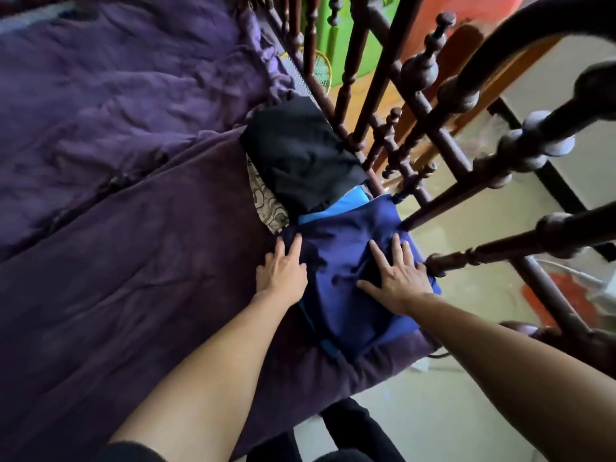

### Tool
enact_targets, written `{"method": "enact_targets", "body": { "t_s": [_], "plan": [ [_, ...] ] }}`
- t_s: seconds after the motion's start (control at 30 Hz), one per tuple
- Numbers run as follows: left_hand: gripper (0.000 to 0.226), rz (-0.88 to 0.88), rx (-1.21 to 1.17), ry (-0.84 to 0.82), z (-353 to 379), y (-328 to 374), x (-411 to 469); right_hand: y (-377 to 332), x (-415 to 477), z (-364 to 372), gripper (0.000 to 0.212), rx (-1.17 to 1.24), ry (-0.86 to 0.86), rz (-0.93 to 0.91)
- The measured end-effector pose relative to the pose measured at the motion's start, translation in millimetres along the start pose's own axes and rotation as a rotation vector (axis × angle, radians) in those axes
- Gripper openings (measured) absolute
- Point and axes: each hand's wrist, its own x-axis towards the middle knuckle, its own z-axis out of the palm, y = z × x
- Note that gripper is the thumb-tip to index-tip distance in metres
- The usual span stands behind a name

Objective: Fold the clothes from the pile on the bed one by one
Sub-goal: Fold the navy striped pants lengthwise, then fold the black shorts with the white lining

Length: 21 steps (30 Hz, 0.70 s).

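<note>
Bed cover (133, 245) fills the left and centre of the view. Near garment (336, 261) lies on it at the bed's right edge, close against the spindle rail (433, 135) on its right. Far garment (300, 155) lies directly behind, meeting the near garment's rear edge. A further cloth (266, 201) shows from under the far garment's left side; possibly a pillow, view unclear. Left hand (283, 275) rests flat on the near garment's left edge. Right hand (400, 281) rests flat on its right half, beside the rail. Racket (320, 70) lies beyond the rail, further back.
</note>
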Motion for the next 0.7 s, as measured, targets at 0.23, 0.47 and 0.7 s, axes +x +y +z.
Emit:
{"method": "enact_targets", "body": {
  "t_s": [0.23, 0.47, 0.7],
  "plan": [
    [0.031, -0.184, -0.172, 0.118, -7.5, -16.8, -94.7, -31.6, -33.1, -55.1, 0.052, -0.132, 0.176, -0.234],
    [0.024, -0.443, -0.247, 0.175, 20.7, -113.2, -235.2, -146.4, -98.8, -72.2, 0.028, -0.147, 0.119, -0.650],
    [0.021, -0.729, -0.405, 0.356, 57.1, -226.3, -401.2, -284.6, -194.4, -46.5, 0.030, -0.258, 0.102, -0.984]
  ]
}}
